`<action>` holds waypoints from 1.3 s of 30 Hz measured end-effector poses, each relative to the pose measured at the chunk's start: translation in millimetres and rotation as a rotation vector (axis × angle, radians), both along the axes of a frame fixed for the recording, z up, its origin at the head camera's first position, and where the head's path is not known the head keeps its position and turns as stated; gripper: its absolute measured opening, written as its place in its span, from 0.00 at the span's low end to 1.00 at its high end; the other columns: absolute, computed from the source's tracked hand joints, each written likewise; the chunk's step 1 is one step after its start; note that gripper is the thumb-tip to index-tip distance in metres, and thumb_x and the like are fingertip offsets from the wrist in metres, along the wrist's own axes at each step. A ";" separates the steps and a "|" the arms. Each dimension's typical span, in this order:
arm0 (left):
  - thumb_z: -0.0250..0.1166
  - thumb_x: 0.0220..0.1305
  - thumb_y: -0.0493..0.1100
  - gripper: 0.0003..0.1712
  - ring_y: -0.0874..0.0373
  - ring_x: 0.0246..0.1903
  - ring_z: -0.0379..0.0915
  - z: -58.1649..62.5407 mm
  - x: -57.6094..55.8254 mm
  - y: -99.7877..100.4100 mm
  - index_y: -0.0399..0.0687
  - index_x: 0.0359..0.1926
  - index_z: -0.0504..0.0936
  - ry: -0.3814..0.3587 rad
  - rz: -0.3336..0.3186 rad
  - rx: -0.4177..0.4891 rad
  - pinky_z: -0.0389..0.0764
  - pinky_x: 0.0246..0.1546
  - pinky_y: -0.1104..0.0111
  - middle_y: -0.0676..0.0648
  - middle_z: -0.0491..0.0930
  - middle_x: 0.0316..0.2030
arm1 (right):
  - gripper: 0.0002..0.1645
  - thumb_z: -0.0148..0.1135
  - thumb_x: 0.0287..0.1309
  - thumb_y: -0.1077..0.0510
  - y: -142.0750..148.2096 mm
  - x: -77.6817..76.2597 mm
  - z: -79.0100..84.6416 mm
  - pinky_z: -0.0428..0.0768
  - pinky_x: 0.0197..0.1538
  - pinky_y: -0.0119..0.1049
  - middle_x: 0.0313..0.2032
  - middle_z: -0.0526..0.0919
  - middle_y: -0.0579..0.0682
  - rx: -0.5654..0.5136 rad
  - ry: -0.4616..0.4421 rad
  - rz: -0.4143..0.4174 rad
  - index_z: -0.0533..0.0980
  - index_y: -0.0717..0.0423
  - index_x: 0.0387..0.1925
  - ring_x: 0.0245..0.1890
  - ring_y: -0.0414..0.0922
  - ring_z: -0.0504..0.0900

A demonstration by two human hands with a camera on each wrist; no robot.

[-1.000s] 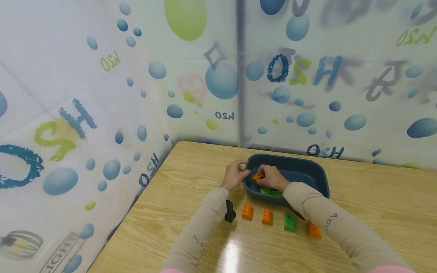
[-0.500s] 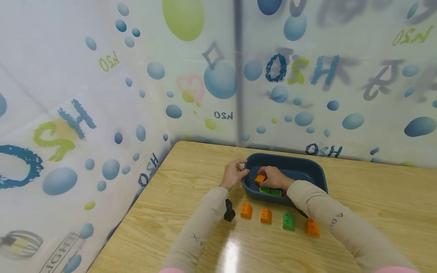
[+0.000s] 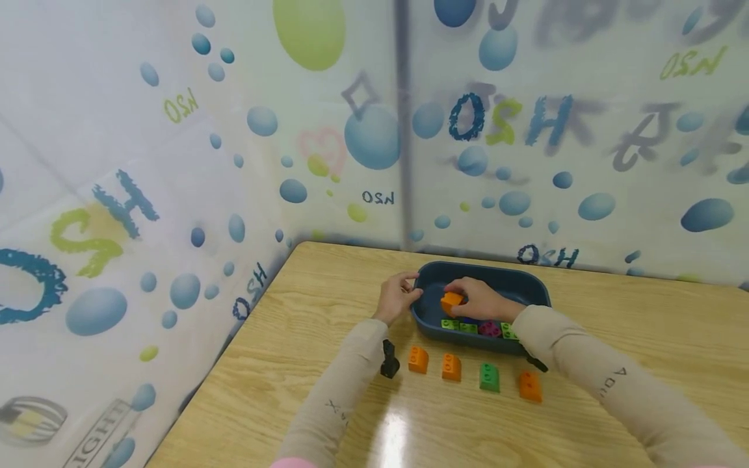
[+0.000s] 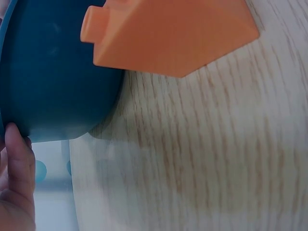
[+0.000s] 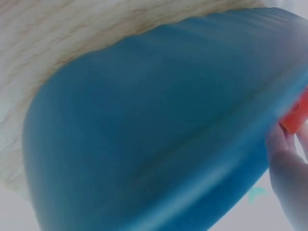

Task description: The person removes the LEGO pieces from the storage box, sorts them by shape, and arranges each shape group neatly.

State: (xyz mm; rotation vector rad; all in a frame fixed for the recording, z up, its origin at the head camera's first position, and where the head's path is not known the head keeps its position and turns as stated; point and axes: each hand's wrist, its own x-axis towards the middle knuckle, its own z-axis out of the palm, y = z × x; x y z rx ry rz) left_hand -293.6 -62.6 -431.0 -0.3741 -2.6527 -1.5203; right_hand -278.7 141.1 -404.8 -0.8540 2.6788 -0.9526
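Item: one orange block (image 3: pixel 450 303), clamped in my right grip (image 3: pixel 482 300) over the navy bin (image 3: pixel 508 281) near the far edge of the tabletop (image 3: pixel 328 286); my left grip (image 3: pixel 394 299), thumb and forefinger apart, touches its rim, presumably for steadiness.

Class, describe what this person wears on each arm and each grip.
The left sleeve and right sleeve are long, beige and creased, each with dark lettering; pink shows at the left one's near end. The left grip and right grip are gloveless.

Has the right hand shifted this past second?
Yes: the right hand has moved rightward in the head view, judged against the green block on the table.
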 end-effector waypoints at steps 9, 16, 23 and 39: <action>0.63 0.53 0.34 0.19 0.61 0.19 0.65 2.0 1.3 0.7 0.38 0.49 0.76 0.019 0.000 -0.012 0.73 0.17 0.74 0.46 0.71 0.22 | 0.24 0.59 0.51 0.64 16.6 12.9 23.2 0.77 0.41 0.38 0.41 0.74 0.58 -0.074 -0.045 0.033 0.68 0.70 0.49 0.39 0.49 0.76; 0.63 0.53 0.33 0.19 0.60 0.21 0.66 -0.7 0.9 0.4 0.38 0.49 0.77 0.029 0.002 -0.019 0.72 0.17 0.74 0.46 0.72 0.22 | 0.23 0.59 0.51 0.65 35.3 24.0 37.8 0.77 0.41 0.35 0.42 0.74 0.57 -0.139 -0.046 0.004 0.67 0.68 0.49 0.39 0.48 0.76; 0.63 0.54 0.34 0.19 0.61 0.19 0.65 -1.3 0.1 0.3 0.39 0.49 0.76 0.027 0.003 -0.022 0.72 0.17 0.74 0.46 0.72 0.22 | 0.23 0.59 0.51 0.65 55.0 39.8 44.6 0.77 0.42 0.34 0.42 0.74 0.58 -0.225 -0.020 -0.019 0.66 0.69 0.49 0.40 0.50 0.76; 0.63 0.53 0.34 0.20 0.61 0.21 0.65 -0.2 0.6 0.8 0.39 0.50 0.76 0.006 0.010 -0.016 0.72 0.17 0.74 0.45 0.73 0.24 | 0.23 0.57 0.54 0.67 107.4 88.3 42.3 0.76 0.39 0.24 0.43 0.73 0.50 -0.302 0.048 -0.063 0.65 0.70 0.51 0.39 0.30 0.72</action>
